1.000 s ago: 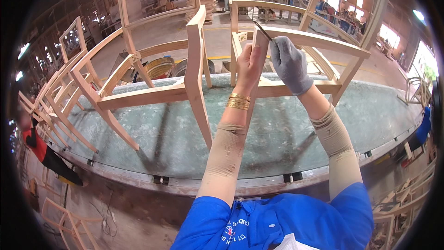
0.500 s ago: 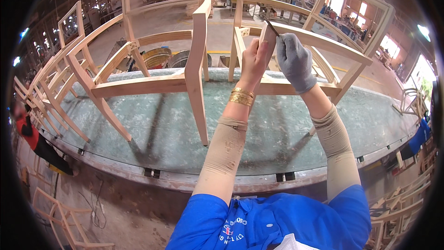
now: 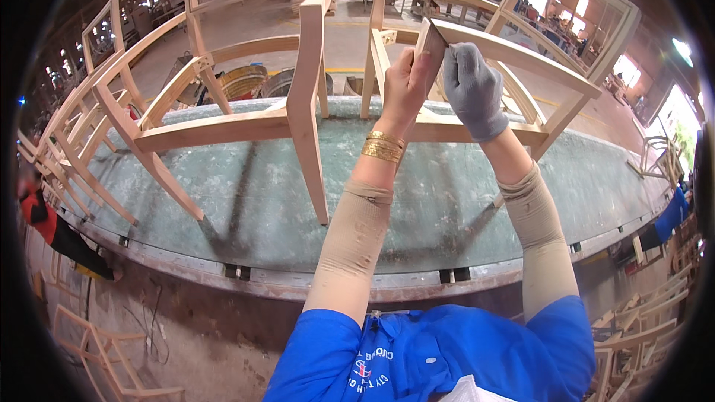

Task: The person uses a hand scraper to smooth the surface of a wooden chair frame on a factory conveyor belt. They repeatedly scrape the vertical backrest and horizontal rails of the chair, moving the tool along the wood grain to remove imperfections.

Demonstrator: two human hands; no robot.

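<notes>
Since the earlier frames, your view has tipped down slightly and both hands hold the same station against the upper rail of the chair frame [image 3: 477, 45]; the small flat piece [image 3: 430, 39] remains pinched there. Your left hand [image 3: 406, 85] is bare, its fingers closed round the lower edge of the flat piece, thumb pressed to its face. Your right hand [image 3: 471, 89], in a grey glove, has its fingers curled shut against the piece's right edge; whether a thin tool is held beneath them cannot be told.

The chair frame stands unfinished, in bare wood, on the far side of the worktop [image 3: 447, 201], right of centre. A second chair frame [image 3: 298, 97] stands to its left, near the far left corner, also bare.

Judged from this, work on the rail's corner is in progress. No coating or upholstery shows on either frame, so later stages remain. More bare frames [image 3: 67, 126] are stacked off the left edge.
</notes>
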